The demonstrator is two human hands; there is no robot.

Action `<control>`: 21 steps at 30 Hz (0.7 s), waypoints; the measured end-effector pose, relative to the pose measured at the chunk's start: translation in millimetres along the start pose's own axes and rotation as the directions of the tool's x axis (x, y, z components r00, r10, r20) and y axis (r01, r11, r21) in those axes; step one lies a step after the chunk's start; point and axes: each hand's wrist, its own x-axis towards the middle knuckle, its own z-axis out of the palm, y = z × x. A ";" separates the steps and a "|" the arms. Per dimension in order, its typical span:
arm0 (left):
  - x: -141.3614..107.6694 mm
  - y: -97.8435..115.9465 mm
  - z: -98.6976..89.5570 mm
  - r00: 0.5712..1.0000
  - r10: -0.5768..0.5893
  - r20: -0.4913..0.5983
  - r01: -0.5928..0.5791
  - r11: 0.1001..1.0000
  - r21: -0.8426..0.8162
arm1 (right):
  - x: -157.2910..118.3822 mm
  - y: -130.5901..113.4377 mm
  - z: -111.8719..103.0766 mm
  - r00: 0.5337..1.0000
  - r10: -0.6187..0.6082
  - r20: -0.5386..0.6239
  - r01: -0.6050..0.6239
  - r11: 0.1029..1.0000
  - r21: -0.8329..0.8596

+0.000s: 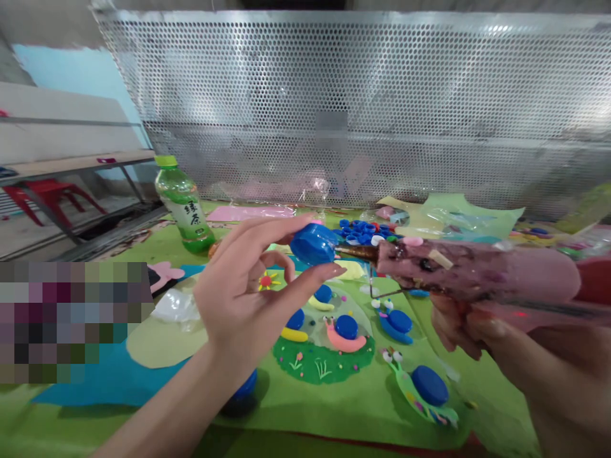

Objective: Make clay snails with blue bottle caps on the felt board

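My left hand pinches a blue bottle cap between thumb and fingers, raised above the table. In my right hand is a worn pink glue gun, its dark nozzle pointing left at the cap's open side. Whether the tip touches the cap I cannot tell. Below lies a picture with clay snails that have blue caps for shells: a pink snail, a blue snail and a green snail. Another blue cap shows partly behind my left forearm.
A green tea bottle stands at the back left. Behind the picture is a pile of blue caps. A perforated metal panel closes off the far side. Plastic wrap and blue paper lie at left.
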 end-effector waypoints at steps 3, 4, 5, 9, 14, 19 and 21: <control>0.8 0.7 -0.7 1.000 0.021 -0.013 -0.021 1.000 0.011 | -0.9 0.9 -1.6 1.000 0.001 0.023 0.000 1.000 -0.010; 1.2 0.7 -0.9 1.000 0.026 -0.013 -0.026 1.000 0.014 | -0.9 0.8 -1.9 1.000 -0.003 0.030 0.003 1.000 -0.010; 1.5 0.4 -1.1 0.999 0.034 -0.015 -0.034 0.999 0.016 | -0.9 0.5 -2.0 0.999 -0.008 0.036 0.008 1.000 -0.009; 2.7 -0.9 -1.3 0.999 0.047 -0.006 -0.047 0.999 0.023 | 0.4 -1.9 -1.3 0.999 -0.014 0.031 0.014 1.000 0.005; 3.8 -0.9 -1.8 0.985 0.169 0.022 -0.170 0.977 0.128 | 1.4 -1.7 0.2 1.000 -0.004 0.017 0.004 1.000 0.018; 2.9 -1.3 -3.1 0.971 0.235 0.041 -0.238 0.941 0.241 | -1.3 1.7 1.0 1.000 0.007 -0.009 -0.007 1.000 0.011; 2.2 -1.8 -3.0 0.976 0.212 0.039 -0.216 0.953 0.212 | -2.4 1.7 0.9 0.999 0.000 -0.041 0.000 1.000 0.004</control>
